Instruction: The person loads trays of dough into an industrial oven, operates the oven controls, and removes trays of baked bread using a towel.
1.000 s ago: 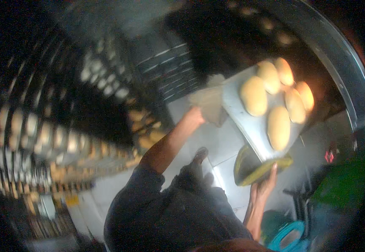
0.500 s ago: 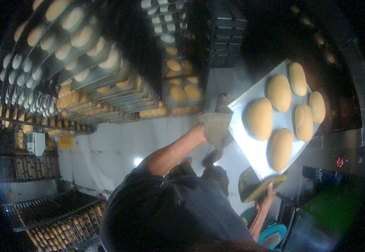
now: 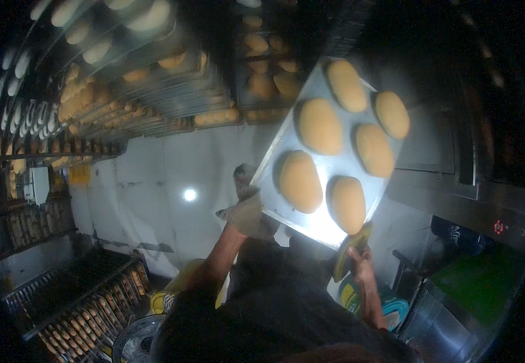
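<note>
A metal baking tray [image 3: 311, 227] is held tilted in front of me, carrying several oval golden bread rolls [image 3: 321, 127]. At its near left corner my left hand [image 3: 236, 231] is closed on the edge through a greyish-beige cloth pad [image 3: 251, 216], which hides most of the fingers. My right hand [image 3: 360, 259] grips the near right corner, with a yellow-green pad [image 3: 342, 261] between it and the metal. Both hands bear the tray together.
Racks of trays with bread [image 3: 171, 97] fill the upper left. Another rack of rolls [image 3: 84, 327] stands at lower left, near a round mesh-topped item [image 3: 138, 339]. To the right are a dark metal oven front with a red knob [image 3: 499, 227] and a green-topped surface [image 3: 480, 290].
The tray has swung left and closer to my body. My left hand has drawn back with the pad, now against the tray's left corner; the right hand has shifted left with it.
</note>
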The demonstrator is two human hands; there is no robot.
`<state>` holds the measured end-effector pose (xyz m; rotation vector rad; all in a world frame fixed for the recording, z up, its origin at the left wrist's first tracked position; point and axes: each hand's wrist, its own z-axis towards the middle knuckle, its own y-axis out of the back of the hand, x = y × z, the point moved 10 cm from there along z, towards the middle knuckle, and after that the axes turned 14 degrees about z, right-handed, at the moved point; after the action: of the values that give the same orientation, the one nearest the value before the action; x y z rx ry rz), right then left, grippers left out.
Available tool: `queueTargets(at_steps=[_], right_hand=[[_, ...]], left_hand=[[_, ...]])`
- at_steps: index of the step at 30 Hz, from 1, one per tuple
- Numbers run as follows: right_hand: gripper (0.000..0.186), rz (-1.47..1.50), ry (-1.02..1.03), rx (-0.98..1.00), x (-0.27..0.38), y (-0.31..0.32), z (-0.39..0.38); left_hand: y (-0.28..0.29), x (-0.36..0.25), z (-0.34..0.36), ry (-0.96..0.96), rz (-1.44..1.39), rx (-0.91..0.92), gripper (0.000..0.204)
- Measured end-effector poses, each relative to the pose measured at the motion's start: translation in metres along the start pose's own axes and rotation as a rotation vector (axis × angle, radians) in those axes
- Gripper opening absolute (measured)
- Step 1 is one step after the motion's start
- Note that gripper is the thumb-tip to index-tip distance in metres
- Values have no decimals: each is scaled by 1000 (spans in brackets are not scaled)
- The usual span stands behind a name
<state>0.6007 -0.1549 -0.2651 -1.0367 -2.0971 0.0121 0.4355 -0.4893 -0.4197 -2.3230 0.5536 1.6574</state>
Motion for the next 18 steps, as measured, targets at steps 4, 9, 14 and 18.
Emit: queueTargets(at_steps=[4, 9, 14, 18], right_hand=[[33, -196, -93, 154, -36, -24, 63], [35, -211, -176, 246, -64, -55, 129], [41, -297, -176, 323, -83, -80, 203], [44, -454, -149, 306, -77, -89, 252]], left_hand=[[32, 64, -20, 165, -237, -114, 56], [63, 104, -26, 250, -27, -274, 53], [86, 122, 15, 227, 120, -364, 49], [97, 126, 54, 173, 222, -390, 46]])
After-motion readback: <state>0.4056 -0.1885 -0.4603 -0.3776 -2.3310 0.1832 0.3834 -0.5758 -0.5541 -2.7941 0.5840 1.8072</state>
